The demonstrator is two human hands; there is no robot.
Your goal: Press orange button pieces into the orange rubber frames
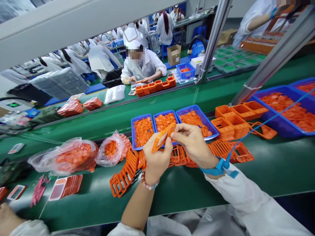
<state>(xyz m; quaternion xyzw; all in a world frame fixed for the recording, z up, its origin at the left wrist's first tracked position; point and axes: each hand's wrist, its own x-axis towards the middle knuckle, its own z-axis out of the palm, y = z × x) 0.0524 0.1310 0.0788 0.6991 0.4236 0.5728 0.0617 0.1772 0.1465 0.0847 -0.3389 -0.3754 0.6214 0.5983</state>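
My left hand (157, 159) is closed around an orange plastic frame (157, 141), held tilted above the bench. With thumb and fingers together, my right hand (193, 144) pinches at the frame's upper right end; whether a small part is between those fingers I cannot make out. A blue wrist strap (216, 168) with a cord is on my right wrist. Beneath my hands lie rows of orange frames (124, 175), partly hidden by them. Just beyond, three blue trays (133, 131) hold many small orange pieces (144, 129).
Stacked orange frames (223, 127) and a larger blue bin (275, 123) stand at right. Plastic bags of orange parts (73, 154) and a row of finished-looking framed panels (66, 187) lie left. A co-worker (144, 65) sits across the green bench (98, 209); another person's hand (8, 218) shows lower left.
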